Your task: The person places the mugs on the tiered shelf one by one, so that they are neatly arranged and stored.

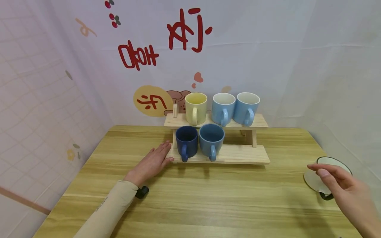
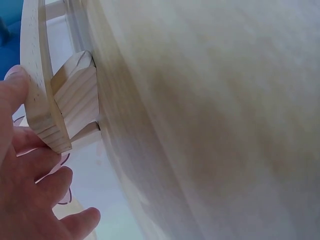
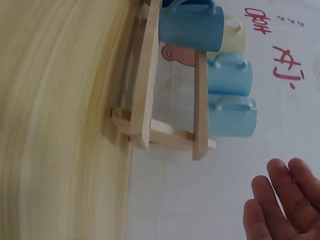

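My left hand [image 1: 150,165] is at the left end of a two-tier wooden rack [image 1: 241,154], holding its lower board by the corner. In the left wrist view the thumb lies on the board [image 2: 37,85] and the fingers bend about its end. A dark blue mug [image 1: 187,142] and a grey-blue mug [image 1: 212,138] stand on that lower tier. At the right my right hand [image 1: 346,185] hovers with extended fingers, holding nothing. Behind it, partly hidden, is a pale cup [image 1: 331,161] with a dark rim and dark handle; whether they touch cannot be told.
On the upper tier stand a yellow mug [image 1: 196,109] and two light blue mugs, one [image 1: 223,107] close beside the other [image 1: 246,107]. The rack stands on a wood-grain table [image 1: 208,198], before a white printed cloth [image 1: 268,59].
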The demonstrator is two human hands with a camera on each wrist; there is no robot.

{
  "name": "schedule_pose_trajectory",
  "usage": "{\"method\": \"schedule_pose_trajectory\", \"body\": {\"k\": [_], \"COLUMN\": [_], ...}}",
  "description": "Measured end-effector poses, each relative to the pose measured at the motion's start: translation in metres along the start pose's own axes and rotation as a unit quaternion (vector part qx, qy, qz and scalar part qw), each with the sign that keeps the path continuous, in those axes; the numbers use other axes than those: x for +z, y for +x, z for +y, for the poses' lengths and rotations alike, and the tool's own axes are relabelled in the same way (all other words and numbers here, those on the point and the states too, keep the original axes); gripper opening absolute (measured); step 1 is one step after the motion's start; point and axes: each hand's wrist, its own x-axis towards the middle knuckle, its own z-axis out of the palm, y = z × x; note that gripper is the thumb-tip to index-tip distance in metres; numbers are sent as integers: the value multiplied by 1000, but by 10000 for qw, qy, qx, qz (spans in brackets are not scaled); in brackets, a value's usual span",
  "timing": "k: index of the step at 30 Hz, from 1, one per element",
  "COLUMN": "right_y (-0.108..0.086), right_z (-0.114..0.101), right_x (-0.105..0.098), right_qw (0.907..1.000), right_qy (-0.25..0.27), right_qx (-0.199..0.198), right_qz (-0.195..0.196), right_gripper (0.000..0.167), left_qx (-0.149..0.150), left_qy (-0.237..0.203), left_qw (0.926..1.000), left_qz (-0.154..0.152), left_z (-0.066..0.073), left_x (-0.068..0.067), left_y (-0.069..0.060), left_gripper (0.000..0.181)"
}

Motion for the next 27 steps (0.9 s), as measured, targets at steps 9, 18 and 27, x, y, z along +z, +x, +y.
{"method": "schedule_pose_trajectory", "body": {"k": [9,18,27], "right_y": [-4,-4,-2], "right_z": [38,76,178], "right_x": [-14,-32,-65], "right_qw": [9966,9774,9300], "right_qy": [496,1950,3650], "right_qx": [-366,-452,-417], "right_qz": [546,687,-85], "right_gripper": [30,35,53], "left_qx": [109,58,45], "left_qy": [24,-59,-176], "left_qw": [9999,9999,9998], "left_qz": [92,99,48], "left_z": [0,-1,-2], "left_x": [4,4,2], "left_y": [1,1,1], "left_gripper": [69,69,69]}}
